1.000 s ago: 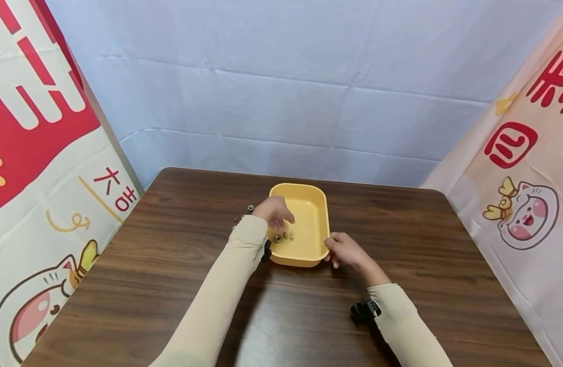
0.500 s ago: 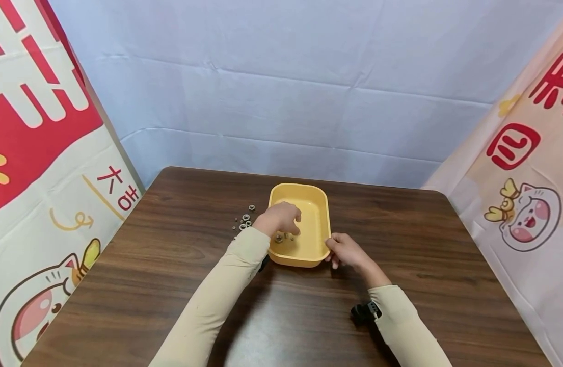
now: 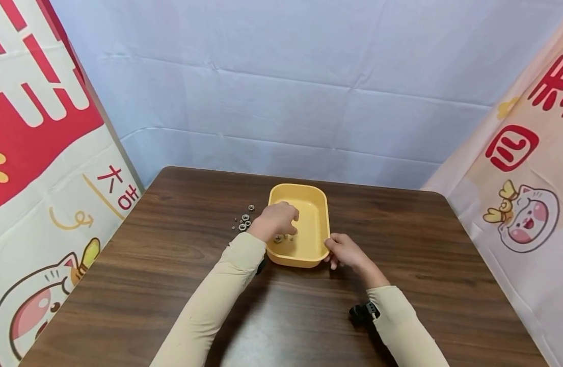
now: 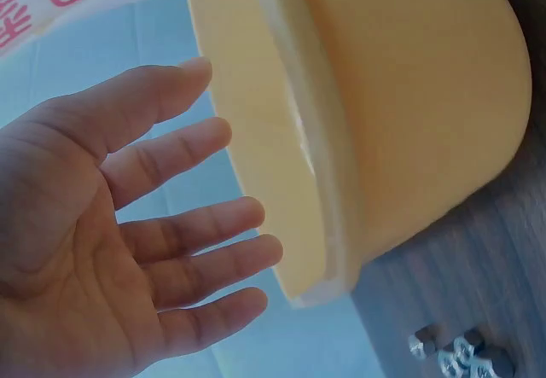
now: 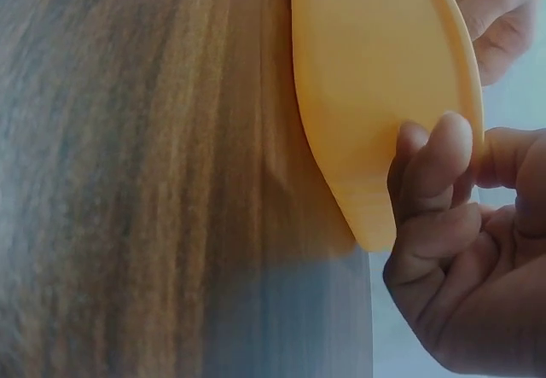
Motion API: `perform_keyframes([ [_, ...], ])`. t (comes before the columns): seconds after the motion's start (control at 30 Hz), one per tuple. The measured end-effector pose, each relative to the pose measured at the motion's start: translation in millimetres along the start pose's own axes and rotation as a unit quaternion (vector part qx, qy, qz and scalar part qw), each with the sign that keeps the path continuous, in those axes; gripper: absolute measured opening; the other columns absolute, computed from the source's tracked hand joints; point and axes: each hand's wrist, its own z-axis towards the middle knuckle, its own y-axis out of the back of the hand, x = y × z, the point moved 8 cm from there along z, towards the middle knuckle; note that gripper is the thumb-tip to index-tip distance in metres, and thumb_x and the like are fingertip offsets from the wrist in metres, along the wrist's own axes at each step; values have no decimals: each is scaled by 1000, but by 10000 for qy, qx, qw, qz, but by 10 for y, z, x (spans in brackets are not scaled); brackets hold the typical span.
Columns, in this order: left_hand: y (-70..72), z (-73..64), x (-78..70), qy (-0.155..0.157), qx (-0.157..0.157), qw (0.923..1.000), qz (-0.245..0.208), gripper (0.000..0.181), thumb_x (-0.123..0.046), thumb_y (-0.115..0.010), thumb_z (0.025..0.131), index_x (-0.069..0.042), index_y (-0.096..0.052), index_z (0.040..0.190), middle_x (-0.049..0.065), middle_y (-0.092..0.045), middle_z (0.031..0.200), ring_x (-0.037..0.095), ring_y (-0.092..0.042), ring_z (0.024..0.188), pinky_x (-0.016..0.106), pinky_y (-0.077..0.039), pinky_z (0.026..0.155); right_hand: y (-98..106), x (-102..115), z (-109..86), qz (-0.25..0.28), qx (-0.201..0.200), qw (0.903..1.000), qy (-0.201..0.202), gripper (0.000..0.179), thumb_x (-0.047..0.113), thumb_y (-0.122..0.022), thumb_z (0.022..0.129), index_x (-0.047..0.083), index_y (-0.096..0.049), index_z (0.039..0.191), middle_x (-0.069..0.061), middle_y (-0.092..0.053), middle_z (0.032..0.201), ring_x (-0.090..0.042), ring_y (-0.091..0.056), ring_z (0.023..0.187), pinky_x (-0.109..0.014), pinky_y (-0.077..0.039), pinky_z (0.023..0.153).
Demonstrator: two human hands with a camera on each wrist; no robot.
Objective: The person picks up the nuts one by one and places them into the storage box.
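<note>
Nearest, at the near right corner of a yellow tray (image 3: pixel 294 262): right hand (image 3: pixel 347 251) — grip pinched on the rim. Probably best kept firm but light there, enough to stop sliding without tipping the tray, set flat on a brown wood counter (image 3: pixel 377 219).

Farther in, above the tray's left side: left hand (image 3: pixel 277 219), grip loosely spread, nothing held. For good work, lift well over the left wall when crossing it, take small pieces between thumb and fingertip, and release any piece low to limit bouncing.

Inside the tray, on the near side of that hand, a few metal nuts (image 3: pixel 278 238). Outside, past the left wall, more loose nuts (image 3: pixel 245 217) clustered on the counter, likely best taken singly to avoid scattering. At the back, a pale blue cloth (image 3: pixel 281 102).

Only in the right wrist view: curled fingers against the tray's outer wall, another digit meeting the rim from the opposite side. Only in the left wrist view: palm and all five digits, plainly bare. From the head view, mostly the back of that hand — but also the nuts inside the tray, not visible from either wrist.
</note>
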Motion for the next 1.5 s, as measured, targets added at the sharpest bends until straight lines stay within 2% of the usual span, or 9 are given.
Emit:
perform_keyframes([
  [0.17, 64, -69, 43, -55, -320, 9995, -7, 35, -30, -67, 86, -14, -65, 117, 4, -58, 112, 18, -52, 102, 37, -47, 78, -6, 8, -7, 361, 34, 9991, -199, 25, 10, -37, 96, -10, -51, 96, -14, -63, 66, -20, -62, 51, -26, -47, 43],
  [0.3, 76, -97, 97, -41, -520, 9986, 20, 34, -30, -67, 86, -14, -65, 116, 4, -58, 110, 19, -52, 100, 36, -47, 77, -14, 0, -7, 668, 89, 9971, -346, 26, 9, -36, 98, -13, -48, 103, -16, -64, 68, -23, -65, 55, -28, -51, 47],
  [0.5, 73, -124, 173, -13, -728, 9973, 73, 33, -29, -69, 85, -14, -66, 114, 5, -57, 106, 19, -54, 94, 36, -48, 73, 8, -5, 3, 671, -31, 9969, -416, 26, 9, -35, 98, -13, -47, 102, -16, -63, 68, -23, -65, 55, -29, -52, 48],
  [0.67, 42, -147, 233, 34, -764, 9971, 41, 33, -28, -70, 84, -13, -67, 113, 5, -58, 107, 19, -54, 94, 36, -48, 72, 36, -19, 21, 570, -56, 9974, -429, 26, 9, -35, 98, -13, -47, 101, -16, -63, 66, -22, -64, 54, -29, -52, 48],
  [0.87, 17, -190, 360, 143, -746, 9970, -115, 34, -26, -69, 84, -12, -66, 115, 6, -58, 109, 20, -53, 97, 40, -47, 77, 47, 46, -20, 532, 92, 9975, -463, 26, 8, -34, 98, -14, -47, 102, -20, -64, 70, -24, -65, 56, -30, -53, 49],
  [1.07, 61, -236, 540, 265, -1035, 9941, -187, 31, -24, -71, 83, -11, -66, 111, 2, -56, 91, 17, -50, 82, 32, -45, 65, 15, 261, -150, 497, 208, 9979, -362, 26, 6, -33, 98, -16, -47, 102, -26, -63, 74, -26, -66, 58, -32, -53, 51],
  [1.2, 68, -268, 636, 298, -1170, 9926, -137, 23, -23, -70, 84, -12, -68, 105, 0, -53, 84, 16, -46, 78, 30, -43, 63, 5, 313, -179, 554, 224, 9978, -296, 25, 5, -33, 98, -15, -46, 101, -26, -63, 73, -24, -65, 57, -31, -53, 51],
  [1.33, 73, -310, 704, 320, -1273, 9912, -161, 25, -24, -69, 84, -11, -68, 105, 2, -56, 91, 18, -50, 82, 33, -46, 67, 14, 274, -153, 576, 163, 9975, -375, 24, 5, -33, 97, -15, -46, 101, -26, -63, 72, -24, -65, 56, -31, -53, 50],
  [1.5, 66, -369, 810, 428, -1368, 9895, -172, 28, -23, -71, 83, -9, -67, 107, 6, -58, 99, 21, -54, 88, 37, -49, 72, 9, 72, -27, 635, 153, 9967, -484, 26, 7, -33, 98, -15, -46, 104, -26, -63, 73, -24, -65, 56, -30, -53, 49],
])
